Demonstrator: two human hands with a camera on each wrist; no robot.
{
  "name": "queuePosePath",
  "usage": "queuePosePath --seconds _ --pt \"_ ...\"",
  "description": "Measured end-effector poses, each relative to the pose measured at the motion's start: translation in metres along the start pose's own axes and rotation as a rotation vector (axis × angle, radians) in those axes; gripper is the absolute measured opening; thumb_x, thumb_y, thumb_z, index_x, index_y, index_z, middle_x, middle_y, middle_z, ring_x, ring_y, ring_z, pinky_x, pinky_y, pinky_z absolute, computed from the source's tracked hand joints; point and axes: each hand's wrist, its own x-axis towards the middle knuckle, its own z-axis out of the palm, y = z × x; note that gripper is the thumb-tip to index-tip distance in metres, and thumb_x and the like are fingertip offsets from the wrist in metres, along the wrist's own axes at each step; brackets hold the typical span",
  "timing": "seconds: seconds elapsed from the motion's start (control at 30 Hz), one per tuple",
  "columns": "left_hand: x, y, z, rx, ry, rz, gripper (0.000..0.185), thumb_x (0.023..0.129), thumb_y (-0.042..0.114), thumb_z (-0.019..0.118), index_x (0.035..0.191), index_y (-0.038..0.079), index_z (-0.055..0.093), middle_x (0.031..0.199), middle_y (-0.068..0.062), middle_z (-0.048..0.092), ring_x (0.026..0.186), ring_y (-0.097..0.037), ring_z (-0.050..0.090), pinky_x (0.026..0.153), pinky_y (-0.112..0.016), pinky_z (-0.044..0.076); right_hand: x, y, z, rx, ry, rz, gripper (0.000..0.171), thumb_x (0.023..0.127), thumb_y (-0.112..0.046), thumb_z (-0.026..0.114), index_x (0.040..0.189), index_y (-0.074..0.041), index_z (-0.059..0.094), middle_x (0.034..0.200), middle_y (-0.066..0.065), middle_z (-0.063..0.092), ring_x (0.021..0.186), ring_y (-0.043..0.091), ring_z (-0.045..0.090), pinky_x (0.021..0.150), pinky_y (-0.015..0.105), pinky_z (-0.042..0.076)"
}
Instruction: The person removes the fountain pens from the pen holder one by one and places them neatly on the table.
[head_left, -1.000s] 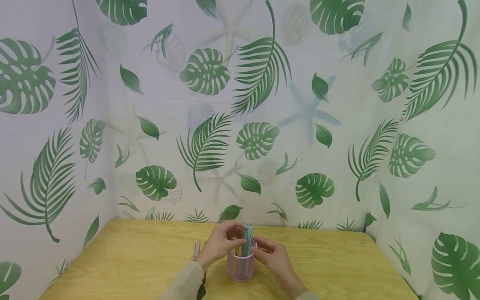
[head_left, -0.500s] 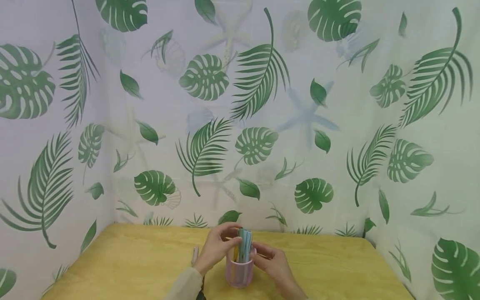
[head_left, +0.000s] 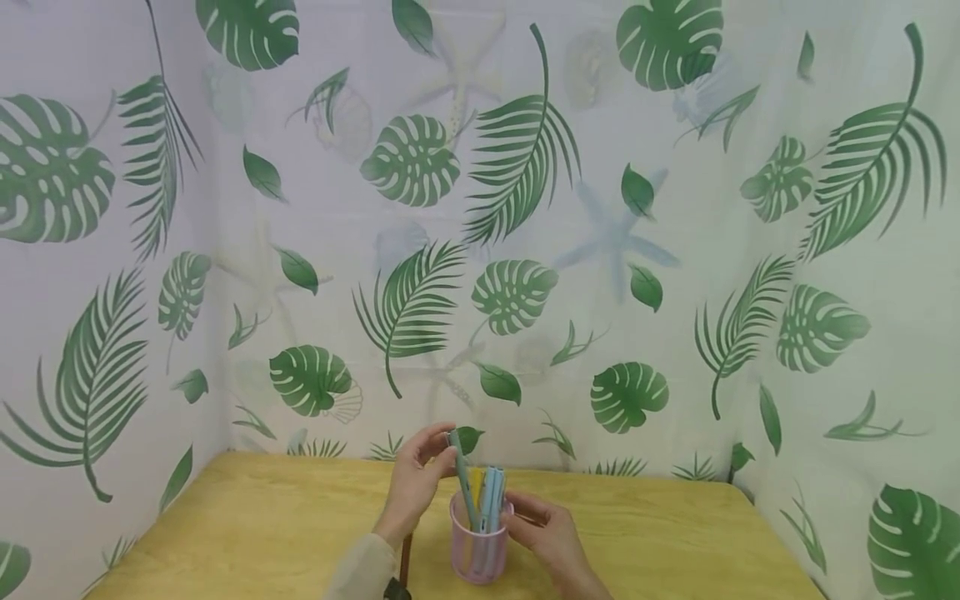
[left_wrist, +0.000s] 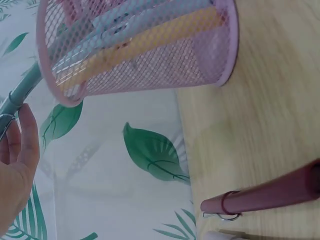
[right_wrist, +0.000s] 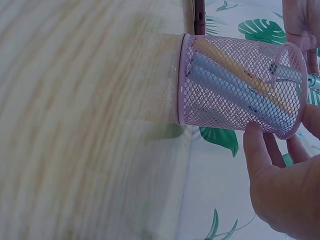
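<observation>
A pink mesh pen holder (head_left: 480, 560) stands upright on the wooden table, with light blue pens (head_left: 492, 492) and a yellow pen (head_left: 476, 482) in it. My left hand (head_left: 414, 482) pinches a teal pen (head_left: 462, 482) near its upper, clip end. That pen leans left, its lower part inside the holder's rim (left_wrist: 45, 75). On the other side, my right hand (head_left: 553, 540) grips the holder near its rim, with fingers against the mesh (right_wrist: 245, 85) and the thumb at the top edge. Part of the holder's contents is blurred behind the mesh.
A dark red pen (left_wrist: 270, 196) lies on the table left of the holder, beside a pale pen (left_wrist: 225, 235) cut off by the frame. Leaf-printed sheeting (head_left: 525, 208) rises behind the table's far edge and along both sides.
My left hand has moved left and slightly up, drawing the teal pen away from the light blue pens and tilting it left. The right hand stays at the holder.
</observation>
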Motion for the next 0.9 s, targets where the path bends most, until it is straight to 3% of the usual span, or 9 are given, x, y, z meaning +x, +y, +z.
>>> queuePosePath --seconds 0.17,0.3,0.5,0.7,0.9 --pt "0.002 0.007 -0.009 -0.082 0.079 0.01 0.035 0.094 0.001 0.062 0.129 0.005 0.059 0.11 -0.019 0.058 0.087 -0.012 0.067 0.076 -0.036 0.061 0.0 0.002 0.0 -0.005 -0.006 0.006 0.05 0.088 -0.022 0.074 0.13 0.003 0.06 0.127 0.022 0.064 0.115 0.031 0.063 0.092 0.036 0.055" --pt "0.005 0.009 -0.02 -0.103 0.135 0.018 0.035 0.095 0.0 0.061 0.129 0.006 0.059 0.103 -0.01 0.056 0.082 -0.012 0.066 0.075 -0.039 0.061 0.0 0.002 0.001 0.013 -0.015 0.009 0.051 0.088 -0.019 0.074 0.13 0.005 0.058 0.127 0.023 0.063 0.114 0.029 0.064 0.091 0.035 0.056" --pt "0.008 0.011 -0.035 -0.124 0.197 0.005 0.033 0.094 0.003 0.064 0.127 0.006 0.06 0.099 -0.006 0.06 0.08 -0.011 0.067 0.07 -0.035 0.061 -0.001 -0.001 0.001 0.02 -0.01 0.008 0.049 0.089 -0.016 0.073 0.13 0.006 0.057 0.128 0.024 0.062 0.112 0.027 0.064 0.09 0.035 0.056" --pt "0.007 0.009 -0.052 -0.126 0.219 -0.052 0.035 0.092 0.002 0.066 0.126 0.001 0.06 0.095 -0.004 0.064 0.079 -0.012 0.069 0.068 -0.036 0.061 0.001 -0.001 0.001 0.027 -0.019 0.01 0.049 0.089 -0.016 0.072 0.131 0.006 0.057 0.128 0.024 0.062 0.113 0.026 0.064 0.09 0.034 0.056" --pt "0.005 0.005 -0.07 -0.071 0.187 -0.136 0.035 0.092 0.002 0.066 0.127 0.0 0.06 0.1 -0.01 0.066 0.078 -0.014 0.068 0.069 -0.036 0.061 0.001 0.0 0.0 0.036 -0.017 0.001 0.05 0.089 -0.015 0.073 0.13 0.007 0.057 0.128 0.026 0.062 0.113 0.027 0.064 0.09 0.035 0.056"
